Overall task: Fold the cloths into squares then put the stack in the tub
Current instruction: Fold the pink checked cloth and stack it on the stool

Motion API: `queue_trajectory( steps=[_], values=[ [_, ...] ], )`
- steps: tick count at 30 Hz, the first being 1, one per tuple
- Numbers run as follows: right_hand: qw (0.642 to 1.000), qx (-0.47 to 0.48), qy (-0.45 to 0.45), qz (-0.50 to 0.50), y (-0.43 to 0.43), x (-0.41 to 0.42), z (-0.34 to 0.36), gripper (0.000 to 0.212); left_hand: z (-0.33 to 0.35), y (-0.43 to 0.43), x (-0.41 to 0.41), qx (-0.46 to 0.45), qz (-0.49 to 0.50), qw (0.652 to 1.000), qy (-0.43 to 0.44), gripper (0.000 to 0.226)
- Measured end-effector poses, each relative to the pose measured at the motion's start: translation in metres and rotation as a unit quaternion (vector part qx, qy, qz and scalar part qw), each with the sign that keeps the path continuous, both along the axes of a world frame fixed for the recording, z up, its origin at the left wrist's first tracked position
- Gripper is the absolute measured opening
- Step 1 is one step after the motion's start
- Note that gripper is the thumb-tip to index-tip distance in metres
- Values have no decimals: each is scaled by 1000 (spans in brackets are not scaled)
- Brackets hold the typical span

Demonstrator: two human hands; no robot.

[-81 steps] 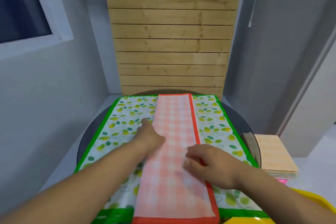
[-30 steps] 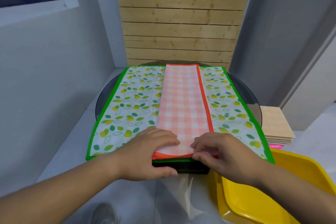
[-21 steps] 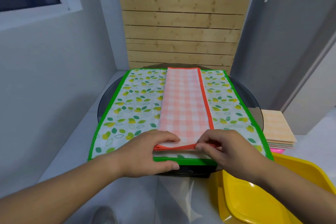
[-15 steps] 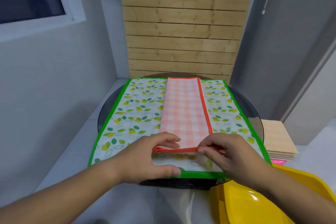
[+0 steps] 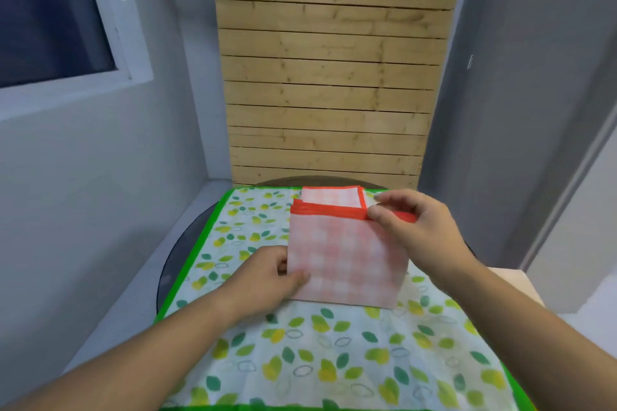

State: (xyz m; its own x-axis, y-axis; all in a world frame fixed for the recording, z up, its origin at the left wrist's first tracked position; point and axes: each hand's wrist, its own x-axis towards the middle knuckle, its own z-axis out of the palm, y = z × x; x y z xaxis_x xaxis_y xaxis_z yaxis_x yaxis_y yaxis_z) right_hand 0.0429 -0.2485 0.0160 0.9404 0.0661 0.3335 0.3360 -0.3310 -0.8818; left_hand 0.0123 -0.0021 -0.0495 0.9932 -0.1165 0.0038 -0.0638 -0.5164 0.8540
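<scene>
A pink checked cloth [image 5: 347, 260] with an orange-red border lies on the leaf-patterned cloth [image 5: 334, 354], its near half folded up and over toward the far end. The folded edge stops a little short of the far border. My right hand [image 5: 410, 227] pinches that folded red edge at its right corner. My left hand [image 5: 267, 280] holds the cloth's left side near the fold line, thumb on top. The tub is out of view.
The leaf-patterned cloth with a green border covers a round dark glass table [image 5: 187, 243]. A wooden slat panel [image 5: 327, 77] stands behind the table. Grey walls close in on both sides, and a window [image 5: 50, 10] is at the upper left.
Both hands lifted the cloth's near end and carried it away from me, folding the long strip roughly in half. The view tilted forward, so the yellow tub and the side stack left the frame.
</scene>
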Motion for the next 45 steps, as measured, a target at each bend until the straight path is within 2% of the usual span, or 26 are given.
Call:
queue_trajectory(
  steps=[2,3,4,7,13,14,16,19,24,28,29,31,34,38,42,45],
  values=[
    [993,76,90,-31,-1,11,-15,65,-5,-2,10,-31,26,999,20,7],
    [986,91,133,-38,-2,13,-25,77,-7,-4,14,-49,34,998,30,9],
    [982,81,168,-39,-2,13,-34,77,-9,-5,16,-69,42,996,42,10],
    [977,-8,211,-33,-1,4,-57,56,-16,-8,22,-102,48,990,87,18],
    [980,-102,173,-10,-7,-2,-66,72,-18,-11,28,-105,85,983,124,27],
    [979,-118,168,-9,-9,-4,-65,71,-18,-11,28,-105,92,982,127,30],
    [971,-178,156,-13,-11,-7,-63,56,-18,-11,26,-99,102,981,132,37],
    [958,-235,165,-6,-14,-14,-65,35,-16,-11,16,-51,104,984,134,45],
    [941,-296,161,25,-8,-28,-73,40,-13,-13,-6,91,80,988,98,53],
    [922,-343,175,40,2,-40,-73,46,-15,-19,-15,119,84,987,68,24],
    [917,-354,177,39,5,-42,-73,48,-17,-20,-17,116,82,987,69,26],
    [910,-373,176,26,10,-46,-75,54,-20,-24,-20,118,75,987,75,47],
    [898,-409,159,-27,21,-54,-83,56,-22,-35,-28,171,66,981,54,69],
    [873,-465,132,-65,27,-59,-94,70,-30,-46,-39,322,51,945,-11,67],
    [848,-506,139,-69,16,-60,-96,80,-35,-36,-41,372,31,928,3,77],
    [843,-512,152,-67,4,-61,-96,77,-36,-27,-39,381,6,925,8,76]
  ],
)
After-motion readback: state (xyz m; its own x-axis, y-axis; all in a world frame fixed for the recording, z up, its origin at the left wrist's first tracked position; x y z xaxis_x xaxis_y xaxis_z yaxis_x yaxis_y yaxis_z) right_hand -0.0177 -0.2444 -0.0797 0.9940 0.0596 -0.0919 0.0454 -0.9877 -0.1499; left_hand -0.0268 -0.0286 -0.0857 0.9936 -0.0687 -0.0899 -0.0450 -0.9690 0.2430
